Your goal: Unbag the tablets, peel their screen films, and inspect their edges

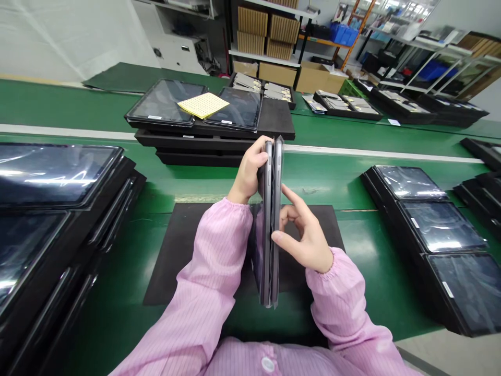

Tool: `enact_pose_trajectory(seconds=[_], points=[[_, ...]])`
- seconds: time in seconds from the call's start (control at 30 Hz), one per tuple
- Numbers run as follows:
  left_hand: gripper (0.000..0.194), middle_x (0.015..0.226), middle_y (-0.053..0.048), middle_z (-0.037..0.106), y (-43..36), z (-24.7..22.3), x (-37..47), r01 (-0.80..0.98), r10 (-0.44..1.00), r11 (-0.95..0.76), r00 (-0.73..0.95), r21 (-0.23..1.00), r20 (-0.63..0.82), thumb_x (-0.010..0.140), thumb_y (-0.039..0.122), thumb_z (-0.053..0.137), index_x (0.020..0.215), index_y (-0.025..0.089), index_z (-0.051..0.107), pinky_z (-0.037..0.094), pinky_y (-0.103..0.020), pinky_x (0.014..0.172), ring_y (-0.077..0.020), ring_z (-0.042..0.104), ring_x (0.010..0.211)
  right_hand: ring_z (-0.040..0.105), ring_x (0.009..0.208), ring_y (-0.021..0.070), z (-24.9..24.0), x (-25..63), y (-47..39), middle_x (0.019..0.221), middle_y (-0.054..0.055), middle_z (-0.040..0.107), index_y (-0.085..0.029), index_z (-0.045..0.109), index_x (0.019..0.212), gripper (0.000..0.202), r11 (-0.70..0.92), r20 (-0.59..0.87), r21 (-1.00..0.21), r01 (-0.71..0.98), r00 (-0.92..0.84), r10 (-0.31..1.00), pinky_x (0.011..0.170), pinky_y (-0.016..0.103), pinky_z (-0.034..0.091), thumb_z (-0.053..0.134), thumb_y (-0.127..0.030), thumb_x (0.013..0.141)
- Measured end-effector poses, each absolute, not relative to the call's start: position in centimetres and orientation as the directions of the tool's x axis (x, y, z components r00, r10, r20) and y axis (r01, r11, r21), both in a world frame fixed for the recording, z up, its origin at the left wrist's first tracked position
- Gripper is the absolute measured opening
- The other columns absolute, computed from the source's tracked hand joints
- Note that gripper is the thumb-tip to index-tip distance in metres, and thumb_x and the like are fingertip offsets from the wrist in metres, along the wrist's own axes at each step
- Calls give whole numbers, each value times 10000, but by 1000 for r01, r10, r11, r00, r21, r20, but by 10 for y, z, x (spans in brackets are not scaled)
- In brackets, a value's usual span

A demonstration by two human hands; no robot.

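Two thin tablets (pixel 267 209) stand on edge side by side, upright in front of me, with film showing along their edges. My left hand (pixel 251 169) grips their far end, its thumb on the edge of the left one. Against the right side of the right tablet rests my right hand (pixel 303 230), its thumb and forefinger touching it and the fingers partly spread. Below them a black mat (pixel 176 250) lies on the green table (pixel 129 282).
Black trays with tablets stand at the left (pixel 58 172) and right (pixel 426 230). Beyond the mat, a tray stack (pixel 274 117) carries two tablets and a yellow sheet (pixel 203 105). Trays of small flat parts (pixel 346 104) stand farther back.
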State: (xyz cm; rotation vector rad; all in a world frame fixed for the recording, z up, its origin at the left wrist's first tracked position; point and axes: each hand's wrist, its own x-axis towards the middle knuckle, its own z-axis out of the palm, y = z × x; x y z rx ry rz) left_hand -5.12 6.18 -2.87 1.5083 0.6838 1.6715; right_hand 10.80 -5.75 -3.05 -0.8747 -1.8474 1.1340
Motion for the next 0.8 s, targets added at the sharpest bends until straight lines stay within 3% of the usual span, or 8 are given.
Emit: enact_pose_trajectory(seconds=[0.17, 0.37, 0.5, 0.67, 0.8], points=[[403, 699, 6, 481, 52, -18, -50, -195, 831, -514, 129, 835, 541, 760, 639, 590, 815, 245, 527, 370, -352, 626, -189, 419, 638, 588, 669, 177, -32, 100, -61, 730, -58, 553, -213, 353, 1577, 775, 370, 303, -920, 128, -364, 881, 756, 382, 574, 667, -374, 887], [306, 759, 9, 488, 43, -3, -61, -139, 849, -398, 319, 907, 422, 698, 481, 600, 882, 242, 546, 360, -347, 668, -198, 419, 696, 624, 691, 206, -25, 102, -68, 706, -60, 562, -212, 353, 1544, 795, 325, 250, -931, 168, -358, 900, 776, 398, 576, 695, -388, 849], [335, 786, 11, 504, 38, 3, -68, -160, 810, -351, 443, 923, 385, 711, 455, 650, 948, 245, 540, 370, -332, 661, -197, 431, 711, 615, 669, 202, -21, 105, -59, 699, -69, 540, -196, 245, 1626, 938, 311, 238, -942, 127, -403, 884, 798, 409, 585, 713, -466, 858], [587, 1024, -37, 581, 28, 12, -69, -160, 701, -425, 564, 891, 435, 676, 522, 832, 1106, 243, 545, 455, -339, 823, -239, 556, 939, 608, 708, 219, -17, 109, -33, 856, 13, 660, -223, 192, 1669, 1036, 363, 332, -931, 29, -340, 880, 799, 422, 575, 632, -739, 885], [811, 1117, -73, 592, 19, 18, -70, -20, 705, -446, 609, 895, 365, 598, 604, 902, 1199, 235, 503, 464, -430, 988, -323, 575, 1137, 608, 696, 211, -15, 112, -24, 974, 45, 706, -291, 231, 1680, 1001, 414, 419, -906, -89, -334, 844, 730, 392, 561, 684, -711, 893]])
